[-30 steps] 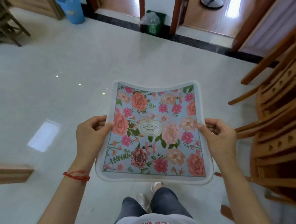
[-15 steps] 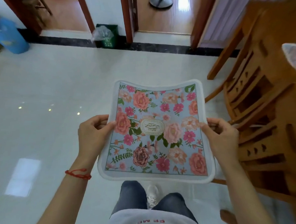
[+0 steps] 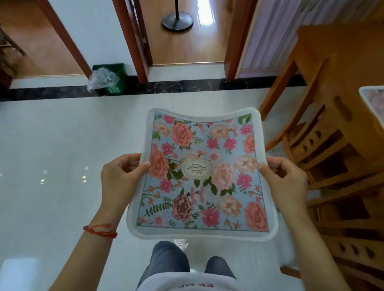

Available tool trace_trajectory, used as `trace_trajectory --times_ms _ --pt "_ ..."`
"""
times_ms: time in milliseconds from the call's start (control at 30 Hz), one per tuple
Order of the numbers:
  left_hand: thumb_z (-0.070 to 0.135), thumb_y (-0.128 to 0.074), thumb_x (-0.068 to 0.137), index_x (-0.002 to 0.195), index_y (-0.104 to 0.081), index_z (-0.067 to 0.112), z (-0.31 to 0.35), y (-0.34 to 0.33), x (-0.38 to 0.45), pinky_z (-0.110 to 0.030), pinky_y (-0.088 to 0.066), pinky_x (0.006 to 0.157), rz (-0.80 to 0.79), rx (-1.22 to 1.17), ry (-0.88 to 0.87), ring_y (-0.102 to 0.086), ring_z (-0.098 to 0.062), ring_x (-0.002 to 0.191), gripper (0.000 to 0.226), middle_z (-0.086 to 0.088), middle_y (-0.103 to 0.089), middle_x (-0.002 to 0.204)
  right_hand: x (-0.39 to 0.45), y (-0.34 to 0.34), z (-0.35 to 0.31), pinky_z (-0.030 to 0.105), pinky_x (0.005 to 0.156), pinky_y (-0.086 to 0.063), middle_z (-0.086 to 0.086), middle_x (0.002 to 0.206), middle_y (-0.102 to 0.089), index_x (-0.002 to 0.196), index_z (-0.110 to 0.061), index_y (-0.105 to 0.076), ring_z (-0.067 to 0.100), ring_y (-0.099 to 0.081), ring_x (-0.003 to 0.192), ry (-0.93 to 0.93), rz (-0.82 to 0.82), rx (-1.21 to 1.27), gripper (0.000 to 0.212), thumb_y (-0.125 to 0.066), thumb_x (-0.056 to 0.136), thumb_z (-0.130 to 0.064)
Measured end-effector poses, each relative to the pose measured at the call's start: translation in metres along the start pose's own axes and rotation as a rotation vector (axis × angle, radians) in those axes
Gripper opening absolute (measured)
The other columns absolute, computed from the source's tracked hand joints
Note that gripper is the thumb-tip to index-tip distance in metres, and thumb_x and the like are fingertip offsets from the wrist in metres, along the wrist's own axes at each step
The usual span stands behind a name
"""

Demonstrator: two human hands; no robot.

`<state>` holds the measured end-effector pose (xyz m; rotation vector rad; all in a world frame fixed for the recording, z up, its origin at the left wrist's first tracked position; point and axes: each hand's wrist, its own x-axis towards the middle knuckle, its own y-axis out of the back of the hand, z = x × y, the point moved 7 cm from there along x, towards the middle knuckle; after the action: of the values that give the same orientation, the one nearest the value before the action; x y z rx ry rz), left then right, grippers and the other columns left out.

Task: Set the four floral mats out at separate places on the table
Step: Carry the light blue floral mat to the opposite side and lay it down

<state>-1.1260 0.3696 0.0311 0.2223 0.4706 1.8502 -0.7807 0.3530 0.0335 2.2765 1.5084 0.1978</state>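
Hands were both on the floral mat (image 3: 201,176): left hand (image 3: 119,178) pinching its 9 o'clock edge, right hand (image 3: 284,180) its 3 o'clock edge, fingers curled, mat held flat over the floor (image 3: 54,163). Second mat (image 3: 382,108) lay on the worktop (image 3: 348,54) at 2 o'clock.

**One head-worn view, tilted down**

Single wide-angle camera on the person's head, facing forward and steeply down. Near field: left hand (image 3: 121,178), right hand (image 3: 285,180) and floral mat (image 3: 201,176), close below the lens. Farther: white floor (image 3: 42,153), doorways along top edge, wooden counter (image 3: 343,75) at right. Edges bowed by lens.
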Motion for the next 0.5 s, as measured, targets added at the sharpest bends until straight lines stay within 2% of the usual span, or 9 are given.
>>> trace_trajectory --times_ms 100,200,300,433,500 --pt "0.017 -0.075 0.074 0.089 -0.07 0.02 0.009 -0.007 0.055 -0.017 -0.056 0.06 -0.015 0.007 -0.01 -0.064 -0.001 0.06 0.016 0.023 -0.067 0.061 0.035 -0.018 -0.019 0.033 0.06 -0.055 0.001 0.073 -0.065 0.072 -0.031 -0.058 0.024 -0.065 0.07 0.004 0.03 0.015 0.017 -0.067 0.081 -0.019" --pt "0.016 -0.074 0.074 0.087 -0.069 0.022 0.021 -0.022 0.098 -0.015 -0.055 0.06 -0.042 0.008 -0.024 -0.063 0.002 0.059 0.015 0.031 -0.064 0.062 0.071 -0.03 -0.028 0.034 0.061 -0.056 0.001 0.075 -0.066 0.074 -0.03 -0.059 0.024 -0.065 0.072 -0.014 0.047 0.013 0.014 -0.068 0.08 -0.022" --pt "0.016 -0.074 0.075 0.087 -0.069 0.022 0.029 -0.043 0.135 -0.015 -0.055 0.059 -0.062 0.007 -0.018 -0.064 0.002 0.059 0.015 0.03 -0.065 0.061 0.109 -0.037 -0.033 0.038 0.065 -0.058 0.003 0.079 -0.068 0.075 -0.029 -0.06 0.024 -0.067 0.074 -0.042 0.045 0.004 0.011 -0.067 0.081 -0.023" --pt "0.014 -0.074 0.075 0.09 -0.07 0.019 0.045 -0.079 0.185 -0.017 -0.056 0.06 -0.072 0.001 -0.021 -0.064 0.002 0.058 0.016 0.019 -0.067 0.062 0.169 -0.042 -0.039 0.03 0.055 -0.058 0.001 0.075 -0.067 0.077 -0.026 -0.06 0.018 -0.068 0.067 -0.068 0.027 0.058 0.008 -0.066 0.081 -0.023" --pt "0.014 -0.073 0.076 0.092 -0.07 0.015 0.056 -0.099 0.209 -0.02 -0.057 0.062 -0.065 -0.007 -0.026 -0.064 0.002 0.057 0.017 0.011 -0.068 0.073 0.202 -0.042 -0.041 0.028 0.054 -0.058 0.001 0.075 -0.067 0.078 -0.025 -0.06 0.016 -0.068 0.065 -0.071 0.019 0.063 0.008 -0.067 0.081 -0.023"
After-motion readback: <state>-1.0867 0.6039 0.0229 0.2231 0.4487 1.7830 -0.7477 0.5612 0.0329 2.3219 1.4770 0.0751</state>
